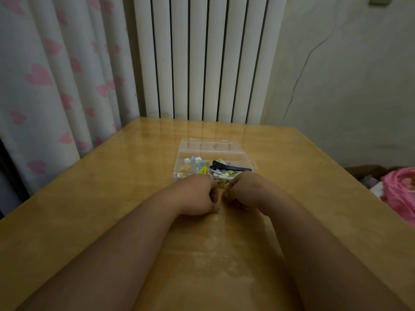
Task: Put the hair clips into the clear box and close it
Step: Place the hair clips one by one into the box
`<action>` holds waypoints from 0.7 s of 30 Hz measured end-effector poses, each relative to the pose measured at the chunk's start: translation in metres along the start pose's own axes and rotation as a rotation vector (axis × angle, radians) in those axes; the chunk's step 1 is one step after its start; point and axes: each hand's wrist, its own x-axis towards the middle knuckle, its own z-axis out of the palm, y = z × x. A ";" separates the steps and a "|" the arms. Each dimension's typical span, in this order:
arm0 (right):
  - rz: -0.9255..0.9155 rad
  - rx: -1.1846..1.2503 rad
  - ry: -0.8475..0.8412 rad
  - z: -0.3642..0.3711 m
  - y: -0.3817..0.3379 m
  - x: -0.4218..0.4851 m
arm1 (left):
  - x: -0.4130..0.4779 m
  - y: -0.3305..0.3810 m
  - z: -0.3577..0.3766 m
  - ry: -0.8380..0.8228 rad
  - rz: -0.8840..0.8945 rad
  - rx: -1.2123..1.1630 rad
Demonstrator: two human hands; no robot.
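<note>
The clear box (179, 167) lies open on the wooden table, its lid (211, 145) folded flat behind it. Inside are several small coloured hair clips (197, 164) and a long black clip (231, 167). A few more clips (222, 184) show in the gap between my hands, at the box's near edge. My left hand (197, 196) and my right hand (243, 191) rest on the table side by side just in front of the box. Their fingers are curled under. No clip shows in either hand, and they hide the box's front edge.
The glossy wooden table (112, 198) reaches to a white radiator (202, 59) at the back. A heart-patterned curtain (56, 86) hangs on the left. A pink bundle (399, 189) lies beyond the table's right edge.
</note>
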 end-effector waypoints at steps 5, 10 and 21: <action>0.005 0.012 0.002 0.000 0.001 0.000 | -0.005 0.002 -0.001 0.025 0.059 0.144; -0.015 -0.005 0.003 -0.001 0.000 -0.001 | -0.009 0.007 -0.010 0.014 0.092 0.228; -0.015 0.031 -0.001 0.000 0.003 0.002 | -0.009 0.016 -0.007 0.017 0.112 0.322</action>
